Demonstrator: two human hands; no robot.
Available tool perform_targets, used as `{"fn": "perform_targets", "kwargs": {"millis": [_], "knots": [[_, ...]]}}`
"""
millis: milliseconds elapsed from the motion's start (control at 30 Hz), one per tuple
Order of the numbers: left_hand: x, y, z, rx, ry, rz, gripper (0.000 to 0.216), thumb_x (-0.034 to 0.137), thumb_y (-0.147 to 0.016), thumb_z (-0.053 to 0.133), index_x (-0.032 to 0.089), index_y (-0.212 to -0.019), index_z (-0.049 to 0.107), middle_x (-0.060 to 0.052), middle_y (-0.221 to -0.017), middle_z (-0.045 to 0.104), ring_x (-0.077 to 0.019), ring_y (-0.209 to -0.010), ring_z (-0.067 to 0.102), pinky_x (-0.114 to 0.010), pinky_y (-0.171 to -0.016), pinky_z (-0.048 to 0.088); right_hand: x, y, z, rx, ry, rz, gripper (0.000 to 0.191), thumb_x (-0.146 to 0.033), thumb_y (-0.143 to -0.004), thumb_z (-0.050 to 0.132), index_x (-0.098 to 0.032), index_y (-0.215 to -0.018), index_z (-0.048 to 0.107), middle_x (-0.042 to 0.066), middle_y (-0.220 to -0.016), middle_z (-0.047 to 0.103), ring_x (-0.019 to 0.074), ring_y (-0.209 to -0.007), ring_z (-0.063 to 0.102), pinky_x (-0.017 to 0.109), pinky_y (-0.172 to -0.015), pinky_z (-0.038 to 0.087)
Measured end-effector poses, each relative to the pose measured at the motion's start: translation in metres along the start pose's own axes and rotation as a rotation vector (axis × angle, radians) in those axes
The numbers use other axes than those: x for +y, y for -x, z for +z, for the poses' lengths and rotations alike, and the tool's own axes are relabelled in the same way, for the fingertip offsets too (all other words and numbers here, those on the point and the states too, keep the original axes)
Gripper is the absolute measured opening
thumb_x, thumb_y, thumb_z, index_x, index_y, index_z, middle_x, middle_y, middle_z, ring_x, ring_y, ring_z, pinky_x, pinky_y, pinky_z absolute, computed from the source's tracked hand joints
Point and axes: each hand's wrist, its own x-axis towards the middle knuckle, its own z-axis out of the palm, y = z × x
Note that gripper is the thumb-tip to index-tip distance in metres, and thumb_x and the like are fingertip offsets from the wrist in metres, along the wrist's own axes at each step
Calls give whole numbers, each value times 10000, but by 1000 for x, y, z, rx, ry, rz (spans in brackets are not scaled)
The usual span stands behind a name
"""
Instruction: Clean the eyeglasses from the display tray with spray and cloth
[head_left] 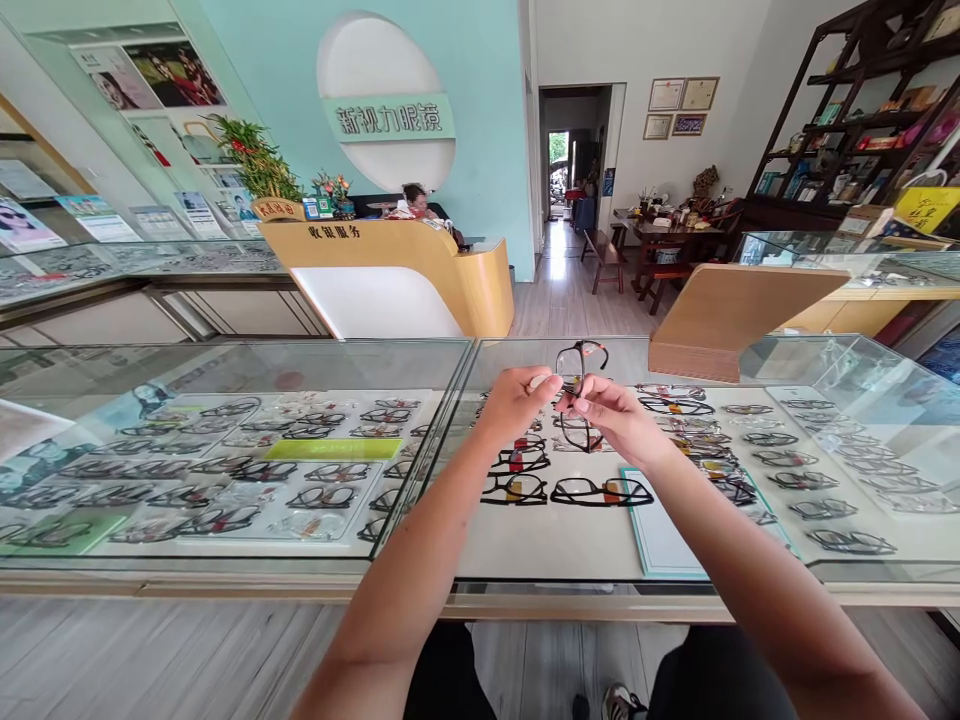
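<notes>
A pair of dark-framed eyeglasses (570,366) is held up over the glass counter, turned on end with one lens above the other. A temple with an orange mark sticks out at the top. My right hand (619,418) grips the frame near its middle between thumb and fingers. Pressed against the upper lens area, my left hand (516,402) is closed around a small white piece (535,382), perhaps a cloth; the fingers hide most of it. Below my hands, black eyeglasses (602,491) with an orange tag lie in a row with others on the counter.
Glass display cases (225,570) full of eyeglasses stretch left and right. A teal-edged white board (667,530) lies by my right forearm. Beyond the counter's far edge stands a brown cardboard-like panel (739,310). A person (420,200) sits behind the yellow cashier desk (480,290).
</notes>
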Motion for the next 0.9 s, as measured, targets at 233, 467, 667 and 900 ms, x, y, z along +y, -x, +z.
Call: {"fn": "perform_targets", "kwargs": {"millis": [233,467,667,900], "knots": [[4,0,-5,-55,49,36,682,825,-981,473,211,-689,516,3,-662,445,-163,-652,393,-332,-656,271,-1,-1,-3,21,-26,-18,284,-474,-861,931,-269,-870,735,17,-910,802,199,-969,736,327,-892,565],[4,3,-1,-184,27,-40,668,812,-979,493,208,-698,542,3,-652,417,-156,-619,370,-306,-603,249,-2,-7,-9,122,-212,-18,320,-458,-842,949,-256,-867,702,19,-982,815,162,-873,746,288,-830,616],[0,4,-1,-252,-66,-45,612,742,-979,597,194,-708,564,14,-660,433,-137,-616,367,-297,-601,233,-4,-7,-6,104,-248,-2,310,-428,-844,951,-247,-881,701,13,-972,819,151,-812,738,294,-823,625],[-30,-17,-30,232,265,-184,486,681,-836,757,219,-859,607,-15,-753,607,-132,-590,488,-260,-521,324,-8,-7,-11,111,-299,33,348,-427,-808,982,-240,-832,690,25,-1006,819,136,-815,739,265,-794,627]]}}
